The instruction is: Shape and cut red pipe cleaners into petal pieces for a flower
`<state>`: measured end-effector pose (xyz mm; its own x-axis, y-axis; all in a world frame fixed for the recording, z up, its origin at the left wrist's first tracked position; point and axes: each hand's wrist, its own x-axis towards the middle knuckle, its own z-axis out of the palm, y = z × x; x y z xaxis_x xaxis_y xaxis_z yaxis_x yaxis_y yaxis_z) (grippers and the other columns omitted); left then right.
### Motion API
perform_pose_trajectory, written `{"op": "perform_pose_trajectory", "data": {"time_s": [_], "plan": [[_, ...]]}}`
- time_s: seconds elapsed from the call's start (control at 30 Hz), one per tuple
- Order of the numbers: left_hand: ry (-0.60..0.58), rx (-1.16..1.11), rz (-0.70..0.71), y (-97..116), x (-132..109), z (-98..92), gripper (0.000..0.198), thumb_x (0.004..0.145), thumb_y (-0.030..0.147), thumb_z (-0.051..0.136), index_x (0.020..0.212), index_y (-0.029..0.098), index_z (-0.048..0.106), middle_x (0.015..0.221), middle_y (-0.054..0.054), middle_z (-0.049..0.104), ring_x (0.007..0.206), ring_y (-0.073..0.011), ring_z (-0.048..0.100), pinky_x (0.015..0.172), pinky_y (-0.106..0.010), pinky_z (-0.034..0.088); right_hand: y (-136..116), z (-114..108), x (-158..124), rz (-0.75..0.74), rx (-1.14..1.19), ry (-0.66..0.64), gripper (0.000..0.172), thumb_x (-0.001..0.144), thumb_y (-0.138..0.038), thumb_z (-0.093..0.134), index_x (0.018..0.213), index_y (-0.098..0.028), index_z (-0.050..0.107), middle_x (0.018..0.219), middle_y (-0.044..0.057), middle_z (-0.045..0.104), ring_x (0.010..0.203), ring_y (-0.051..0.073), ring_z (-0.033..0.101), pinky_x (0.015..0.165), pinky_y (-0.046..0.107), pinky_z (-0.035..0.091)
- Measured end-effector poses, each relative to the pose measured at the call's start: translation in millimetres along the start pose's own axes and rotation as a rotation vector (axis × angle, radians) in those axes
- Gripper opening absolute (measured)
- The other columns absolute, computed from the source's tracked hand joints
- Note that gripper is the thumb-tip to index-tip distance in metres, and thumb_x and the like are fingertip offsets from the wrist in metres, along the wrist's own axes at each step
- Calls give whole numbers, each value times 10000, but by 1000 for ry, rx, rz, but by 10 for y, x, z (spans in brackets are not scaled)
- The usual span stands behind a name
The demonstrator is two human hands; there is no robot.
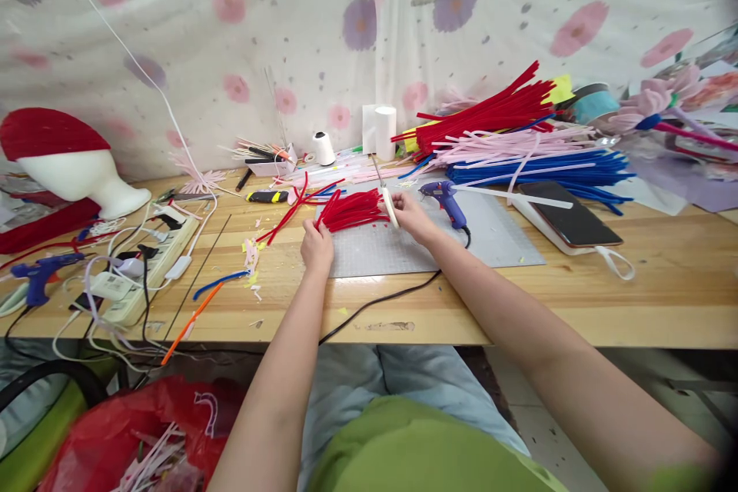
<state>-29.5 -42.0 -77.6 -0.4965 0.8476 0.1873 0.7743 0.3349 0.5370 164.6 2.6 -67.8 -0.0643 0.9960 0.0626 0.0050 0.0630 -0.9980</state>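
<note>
My left hand (pixel 317 246) is closed on the near left end of a bunch of short red pipe cleaners (pixel 353 211), which lies over a grey cutting mat (pixel 392 257). In my right hand (pixel 412 217) is a pair of scissors (pixel 390 209) with white handles, its blades pointing up and away from me, at the right end of the bunch. My fingers partly hide the handles. Just right of that hand a blue hot glue gun (pixel 447 202) rests on the mat. Longer red pipe cleaners (pixel 291 207) lie crossed beyond my left hand.
Piles of red (pixel 484 115), pink and blue pipe cleaners (pixel 536 173) lie at the back right, near a phone (pixel 570 213). To the left are a power strip (pixel 153 269) with tangled cables, another glue gun (pixel 43 277) and a white foam head (pixel 81 173). A red bag (pixel 138 415) hangs below the table edge.
</note>
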Motion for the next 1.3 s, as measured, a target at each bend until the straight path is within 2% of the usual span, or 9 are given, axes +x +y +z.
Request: {"op": "perform_pose_trajectory", "data": {"time_s": [0.13, 0.2, 0.33, 0.5, 0.63, 0.77, 0.93, 1.13, 1.3], "plan": [[-2, 41, 10, 1, -4, 16, 274, 896, 330, 271, 1064, 200, 444, 969, -114, 656, 869, -237, 621, 672, -313, 398, -78, 94, -90, 105, 262, -245, 360, 647, -457, 675, 729, -160, 491, 563, -46, 498, 471, 64, 428, 455, 186, 342], [0, 74, 10, 4, -6, 20, 289, 896, 332, 257, 1045, 198, 465, 965, -120, 656, 868, -244, 621, 671, -320, 400, -88, 94, -109, 156, 332, -406, 398, 693, -532, 610, 734, -149, 513, 582, -23, 521, 488, 71, 453, 465, 186, 361], [0, 111, 5, 13, -15, 16, 295, 895, 319, 255, 1036, 196, 482, 967, -123, 655, 881, -244, 618, 685, -322, 404, -113, 26, -83, 384, 350, -707, 576, 777, -672, 357, 713, -129, 538, 626, 50, 575, 552, 129, 535, 520, 242, 431], [0, 118, 9, 19, -21, 9, 292, 894, 319, 258, 1028, 196, 487, 967, -121, 656, 878, -238, 619, 683, -317, 406, -215, -26, -40, 539, 324, -852, 688, 787, -709, 198, 714, -119, 543, 642, 100, 601, 577, 184, 566, 533, 304, 450], [-10, 130, 10, 24, -32, 5, 303, 896, 324, 248, 1035, 198, 486, 975, -122, 654, 873, -233, 620, 676, -311, 407, -233, 67, -8, 607, 339, -939, 751, 781, -722, 142, 758, -101, 564, 664, 122, 616, 600, 194, 575, 548, 310, 453], [-15, 183, 70, 26, -58, 20, 333, 903, 325, 225, 1058, 185, 484, 968, -126, 656, 861, -221, 622, 685, -302, 407, -203, 202, 40, 612, 414, -955, 784, 771, -735, 131, 819, -88, 572, 716, 129, 625, 636, 178, 585, 565, 277, 450], [-65, 223, 193, 24, -79, 39, 339, 907, 326, 214, 1079, 186, 471, 964, -113, 654, 869, -211, 619, 702, -297, 406, -214, 305, 79, 596, 512, -855, 784, 764, -743, 143, 846, -88, 565, 745, 126, 630, 671, 170, 591, 617, 291, 462], [-170, 242, 291, 29, -87, 17, 346, 912, 332, 191, 1077, 190, 461, 972, -104, 641, 912, -203, 602, 722, -291, 409, -243, 332, 88, 580, 563, -775, 766, 757, -751, 158, 810, -101, 559, 685, 101, 609, 650, 167, 580, 615, 298, 463], [-187, 246, 381, 25, -82, 22, 300, 906, 261, 218, 1012, 199, 492, 979, -92, 632, 939, -205, 591, 750, -294, 413, -244, 330, 72, 539, 611, -697, 735, 755, -751, 184, 752, -114, 550, 631, 77, 577, 606, 157, 551, 591, 285, 459]]}}
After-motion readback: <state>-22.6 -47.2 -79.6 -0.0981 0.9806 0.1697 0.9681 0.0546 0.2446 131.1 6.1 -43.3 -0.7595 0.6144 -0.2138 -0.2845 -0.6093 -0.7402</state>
